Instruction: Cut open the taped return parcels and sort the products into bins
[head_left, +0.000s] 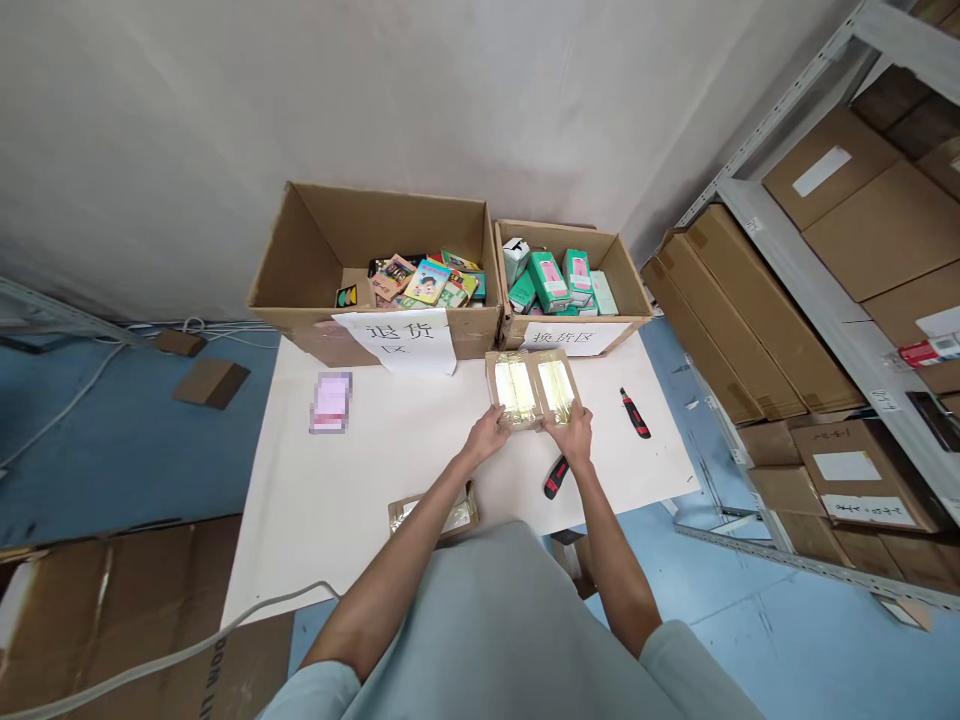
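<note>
Lying by the bench's (pixel 330 500) near edge, a parcel (pixel 460 514) shows partly behind the left forearm (pixel 405 555). One knife (pixel 556 478) lies just beside the right wrist (pixel 583 468). Beyond, right of the middle, the left hand (pixel 487 436) and right hand (pixel 572 436) have fingers clamped on two side-by-side packets (pixel 515 388). Another knife (pixel 635 414) lies near the right edge. Along the far edge, the left box (pixel 476 336) holds booklets (pixel 427 281), the right box (pixel 512 330) green cartons (pixel 549 281).

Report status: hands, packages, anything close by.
Left hand holds left taped package; right hand holds right package. Packages side by side. Red-and-black cutter close to right hand.
</note>
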